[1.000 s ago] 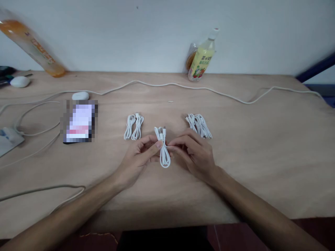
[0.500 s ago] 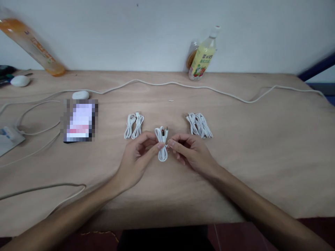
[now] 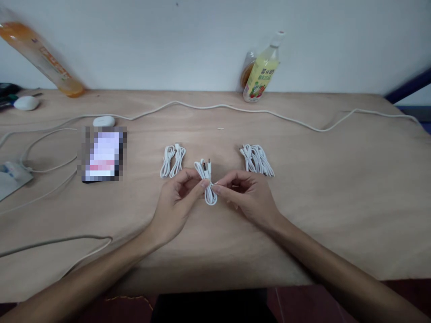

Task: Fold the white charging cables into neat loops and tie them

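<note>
A coiled white cable [image 3: 207,181] is pinched at its middle between both hands, just above the wooden table [image 3: 319,202]. My left hand [image 3: 175,202] grips it from the left with thumb and forefinger. My right hand [image 3: 247,197] pinches the same spot from the right, where a thin tie seems to wrap the coil. The cable's plug ends stick up toward the wall. One bundled white cable [image 3: 172,160] lies to the left of my hands. A pile of several white cables [image 3: 257,160] lies to the right.
A phone [image 3: 103,154] lies at the left, with a small white case [image 3: 103,121] behind it. A long white cord [image 3: 235,109] runs across the table. A yellow drink bottle [image 3: 260,74] leans on the wall; an orange bottle [image 3: 40,56] leans at far left.
The held cable has shifted slightly away from me and tilted, its lower loop drawn shorter. Both hands stayed pinched on its middle, moving a little toward the wall.
</note>
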